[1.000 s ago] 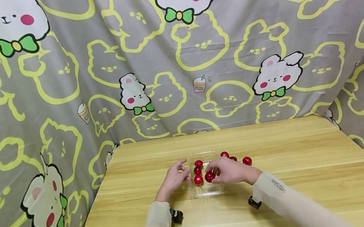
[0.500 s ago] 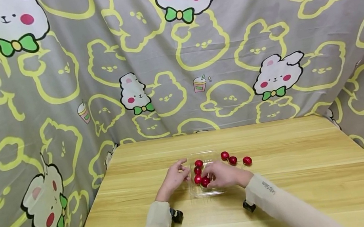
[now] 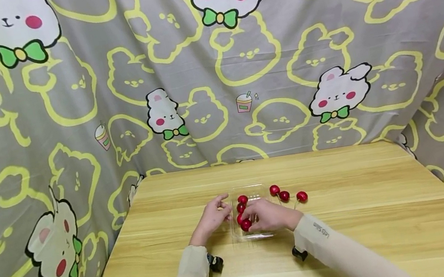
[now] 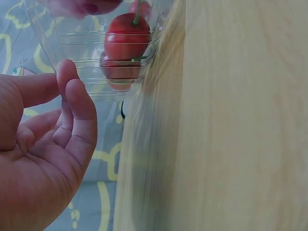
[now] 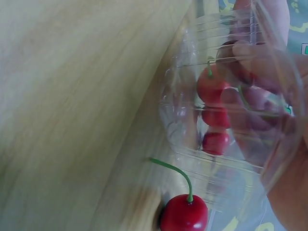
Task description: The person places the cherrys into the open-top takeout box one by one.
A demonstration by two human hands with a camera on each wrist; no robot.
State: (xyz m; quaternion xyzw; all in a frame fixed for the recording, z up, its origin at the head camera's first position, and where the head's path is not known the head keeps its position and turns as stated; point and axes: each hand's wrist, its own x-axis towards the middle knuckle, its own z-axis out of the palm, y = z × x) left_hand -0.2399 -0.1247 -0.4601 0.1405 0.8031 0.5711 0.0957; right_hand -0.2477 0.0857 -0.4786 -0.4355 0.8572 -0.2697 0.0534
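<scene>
Got a grey cartoon curtain (image 3: 287, 24) across the back and a wood-grain table (image 3: 377, 220) filling the bottom of the frame. Compared with a second ago, seeing the held cherry (image 3: 246, 225) shifted left inside the clear box (image 3: 256, 237), now at its lower left, right by the row of three cherries (image 3: 241, 208). Would call that nearly set down, just not released yet. Clamped on that cherry with thumb and fingertips of the right hand (image 3: 266, 214); loosely bent and holding nothing with the left hand (image 3: 214, 214), just left of the box, can't tell if touching. No real long axis on something that round, and can't make out any stem direction for sure. Would put the box's long axis top to bottom of the frame, same as the row. Also spotting three loose cherries (image 3: 284, 196) right of the box
</scene>
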